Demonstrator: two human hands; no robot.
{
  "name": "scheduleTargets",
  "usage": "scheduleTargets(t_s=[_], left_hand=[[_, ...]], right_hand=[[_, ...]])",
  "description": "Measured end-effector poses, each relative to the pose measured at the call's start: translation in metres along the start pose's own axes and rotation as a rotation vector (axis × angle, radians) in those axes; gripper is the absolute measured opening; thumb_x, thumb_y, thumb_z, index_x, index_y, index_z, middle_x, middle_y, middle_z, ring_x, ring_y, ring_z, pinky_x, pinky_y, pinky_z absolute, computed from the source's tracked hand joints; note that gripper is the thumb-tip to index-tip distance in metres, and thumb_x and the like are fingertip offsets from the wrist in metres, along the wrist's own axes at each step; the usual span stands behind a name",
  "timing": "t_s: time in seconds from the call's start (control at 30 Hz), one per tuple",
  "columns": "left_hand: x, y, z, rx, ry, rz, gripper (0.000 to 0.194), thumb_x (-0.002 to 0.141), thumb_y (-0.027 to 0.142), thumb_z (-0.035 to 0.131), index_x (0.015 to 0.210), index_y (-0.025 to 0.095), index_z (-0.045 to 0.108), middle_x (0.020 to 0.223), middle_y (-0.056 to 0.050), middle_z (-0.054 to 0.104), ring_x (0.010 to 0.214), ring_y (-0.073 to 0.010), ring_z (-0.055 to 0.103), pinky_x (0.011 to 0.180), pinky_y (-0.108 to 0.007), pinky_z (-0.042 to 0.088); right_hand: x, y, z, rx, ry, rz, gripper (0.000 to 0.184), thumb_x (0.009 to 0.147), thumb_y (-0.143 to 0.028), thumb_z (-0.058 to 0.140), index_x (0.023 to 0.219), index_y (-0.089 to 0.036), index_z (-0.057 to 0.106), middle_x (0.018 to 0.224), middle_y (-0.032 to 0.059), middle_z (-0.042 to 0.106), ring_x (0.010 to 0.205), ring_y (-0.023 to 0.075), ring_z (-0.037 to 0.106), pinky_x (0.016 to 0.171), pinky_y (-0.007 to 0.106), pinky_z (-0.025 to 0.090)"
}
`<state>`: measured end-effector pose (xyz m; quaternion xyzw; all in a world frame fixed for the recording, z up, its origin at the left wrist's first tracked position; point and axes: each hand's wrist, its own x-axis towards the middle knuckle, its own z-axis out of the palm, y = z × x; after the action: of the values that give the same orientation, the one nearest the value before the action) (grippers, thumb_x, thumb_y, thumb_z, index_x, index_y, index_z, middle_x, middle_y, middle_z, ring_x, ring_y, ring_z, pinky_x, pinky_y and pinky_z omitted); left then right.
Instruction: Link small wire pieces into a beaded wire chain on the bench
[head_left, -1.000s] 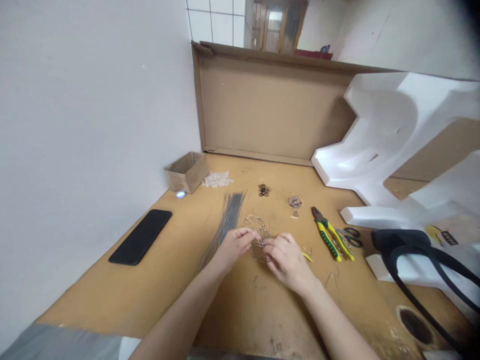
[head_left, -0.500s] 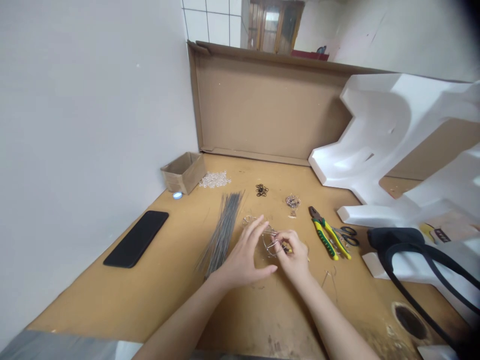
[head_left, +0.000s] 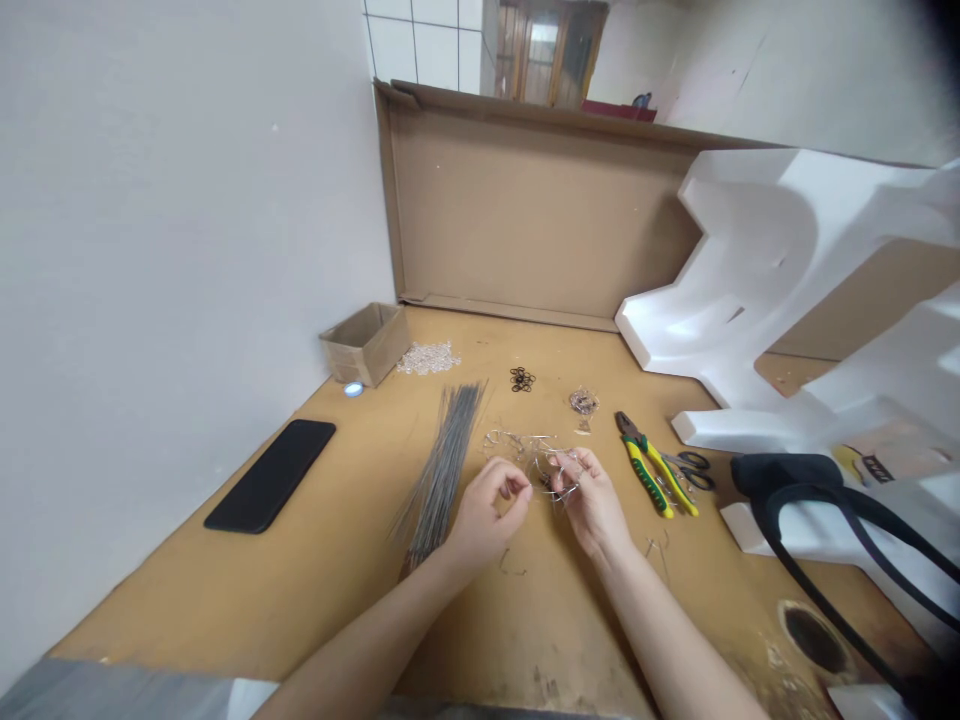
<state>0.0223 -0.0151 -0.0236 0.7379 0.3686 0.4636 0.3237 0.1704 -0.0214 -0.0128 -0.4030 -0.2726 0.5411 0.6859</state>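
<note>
My right hand (head_left: 596,505) is closed on a shiny bent wire piece (head_left: 541,468), whose loops and ends stick out from the fingers. Just left of it, my left hand (head_left: 491,512) has its thumb and fingers pinched together beside the wire's edge; what lies between the fingertips is too small to make out. Bent wires (head_left: 501,440) lie on the table behind the hands. Close by on the left is a bundle of straight grey wires (head_left: 448,455), its near end partly hidden behind my left hand and forearm.
Pliers with yellow-green handles (head_left: 651,468) and black-handled scissors (head_left: 697,470) lie right. Farther back are black rings (head_left: 522,380), a small wire heap (head_left: 583,402), clear bits (head_left: 429,358) and a cardboard box (head_left: 366,345). A black phone (head_left: 271,476) lies left; white foam (head_left: 742,270) stands right.
My left hand spread its fingers beside the wire, then drew them into a pinch. The wire piece has turned and moved slightly right with my right hand.
</note>
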Motion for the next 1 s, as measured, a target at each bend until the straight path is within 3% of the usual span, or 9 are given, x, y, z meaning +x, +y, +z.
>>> scheduleTargets(t_s=[0.1,0.23,0.43,0.57,0.77,1.0], left_hand=[[-0.005,0.005,0.004,0.156,-0.107,0.159,0.010,0.077,0.021,0.053,0.087,0.018,0.053,0.082,-0.003,0.055,0.079,-0.0156,0.052,0.069,-0.028,0.044],[-0.011,0.008,0.015,0.406,-0.040,0.246,0.026,0.072,0.026,0.060,0.094,0.016,0.053,0.092,-0.008,0.054,0.087,-0.0212,0.049,0.074,-0.034,0.043],[-0.009,0.004,0.015,0.528,0.068,0.314,0.008,0.077,0.021,0.053,0.083,0.015,0.054,0.084,-0.007,0.057,0.078,-0.0198,0.049,0.068,-0.033,0.041],[-0.002,0.004,0.005,0.416,0.037,0.285,0.005,0.078,0.016,0.049,0.079,0.017,0.053,0.076,-0.004,0.058,0.074,-0.0177,0.050,0.066,-0.031,0.041],[0.003,-0.002,-0.002,0.223,0.022,0.115,0.009,0.077,0.012,0.046,0.080,0.019,0.051,0.085,-0.003,0.057,0.081,-0.0151,0.053,0.072,-0.028,0.043],[0.004,-0.010,-0.002,0.356,0.044,0.155,0.014,0.072,0.008,0.043,0.081,0.019,0.046,0.081,-0.003,0.055,0.079,-0.0160,0.052,0.071,-0.029,0.043]], right_hand=[[-0.003,0.003,0.003,0.044,0.012,0.025,0.025,0.064,-0.025,0.073,0.072,-0.020,0.051,0.071,-0.0026,0.064,0.048,0.0075,0.050,0.047,0.020,0.039],[-0.008,0.009,0.007,0.099,0.040,0.069,0.026,0.062,-0.024,0.074,0.072,-0.021,0.050,0.072,-0.0030,0.064,0.052,0.0083,0.053,0.049,0.020,0.043],[-0.014,0.015,0.012,0.101,0.051,0.114,0.028,0.060,-0.024,0.075,0.070,-0.021,0.050,0.071,-0.0033,0.064,0.056,0.0093,0.056,0.049,0.019,0.042],[-0.011,0.012,0.011,0.052,0.036,0.105,0.027,0.060,-0.025,0.075,0.071,-0.021,0.050,0.066,-0.0047,0.062,0.052,0.0087,0.054,0.046,0.018,0.038],[-0.004,0.004,0.005,-0.039,0.011,0.110,0.030,0.056,-0.023,0.077,0.070,-0.020,0.051,0.069,-0.0027,0.064,0.053,0.0098,0.056,0.043,0.018,0.034],[-0.004,0.008,0.003,-0.139,-0.006,0.092,0.030,0.058,-0.023,0.076,0.071,-0.020,0.049,0.060,-0.0064,0.057,0.045,0.0068,0.050,0.036,0.015,0.028]])
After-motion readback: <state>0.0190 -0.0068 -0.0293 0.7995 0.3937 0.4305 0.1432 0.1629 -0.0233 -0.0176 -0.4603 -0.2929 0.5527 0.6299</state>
